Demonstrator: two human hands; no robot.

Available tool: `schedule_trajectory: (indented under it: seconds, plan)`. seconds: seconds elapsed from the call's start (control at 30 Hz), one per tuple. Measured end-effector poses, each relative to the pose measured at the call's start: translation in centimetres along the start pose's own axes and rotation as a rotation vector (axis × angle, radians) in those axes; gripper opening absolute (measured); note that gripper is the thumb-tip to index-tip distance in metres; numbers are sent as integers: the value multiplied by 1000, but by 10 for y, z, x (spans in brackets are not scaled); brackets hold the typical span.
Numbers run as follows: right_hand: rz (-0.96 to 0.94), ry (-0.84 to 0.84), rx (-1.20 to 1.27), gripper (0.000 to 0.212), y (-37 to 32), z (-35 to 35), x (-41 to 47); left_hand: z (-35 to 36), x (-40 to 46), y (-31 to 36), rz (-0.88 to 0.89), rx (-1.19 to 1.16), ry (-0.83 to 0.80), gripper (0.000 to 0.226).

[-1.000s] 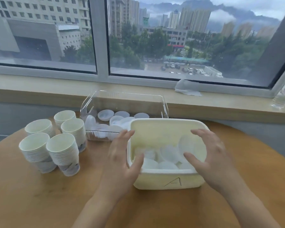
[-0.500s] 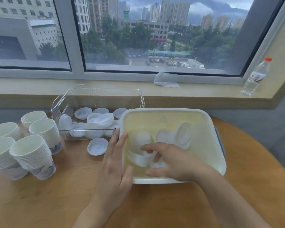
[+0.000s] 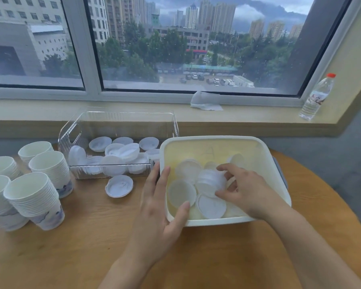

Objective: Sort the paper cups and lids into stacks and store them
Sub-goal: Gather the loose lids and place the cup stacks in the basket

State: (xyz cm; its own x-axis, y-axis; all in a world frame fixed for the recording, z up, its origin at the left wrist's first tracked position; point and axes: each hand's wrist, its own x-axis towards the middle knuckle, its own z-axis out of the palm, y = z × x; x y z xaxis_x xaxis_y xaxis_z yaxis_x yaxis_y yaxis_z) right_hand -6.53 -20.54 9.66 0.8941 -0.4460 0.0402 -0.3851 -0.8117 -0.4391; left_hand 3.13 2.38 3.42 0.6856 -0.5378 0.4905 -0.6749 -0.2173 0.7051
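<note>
Our right hand (image 3: 246,190) reaches into the cream plastic bin (image 3: 279,184), fingers curled round a small stack of thin, round translucent lids (image 3: 211,182) at its middle. Our left hand (image 3: 161,207) clamps the bin's near-left rim. The clear bin (image 3: 121,119) of loose lids lies just left, nearer our left hand.

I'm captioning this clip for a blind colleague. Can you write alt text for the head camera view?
A person's right hand grips a small stack of lids inside a cream tub while the left hand holds the tub's near left corner. On the round wooden table, stacked paper cups stand left, beside a clear bin of loose lids.
</note>
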Motion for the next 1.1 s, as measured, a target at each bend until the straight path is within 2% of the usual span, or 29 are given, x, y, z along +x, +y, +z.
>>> schedule_trajectory:
  seconds: [0.07,0.23,0.3,0.4,0.5,0.6,0.73,0.83,0.93,1.03,1.1]
  plan:
    - [1,29,27,55,4,-4,-6,9,6,3,-7,-5,3,82]
    - [-45,153,59,21,11,-5,-11,27,31,8,-104,-66,-11,88]
    - [-64,255,38,31,15,0,-7,32,42,8,-151,-87,-28,92]
    - [-172,520,-20,51,28,13,4,38,59,8,-200,-92,-47,93]
    - [-217,727,-51,60,43,26,16,48,73,8,-201,-80,-69,82]
    - [-167,830,-50,57,48,38,25,58,85,8,-189,-50,-66,83]
    - [-140,884,-88,53,52,50,41,68,103,4,-160,3,-32,85]
    - [-127,862,-70,59,57,48,61,74,117,-2,-88,60,11,80]
    - [-100,842,-74,60,61,46,84,76,136,-11,-69,76,-12,76]
    - [-72,843,-91,54,61,48,106,75,156,-23,-41,125,-32,81]
    - [-58,839,-99,54,62,48,120,74,166,-29,-20,193,-28,92]
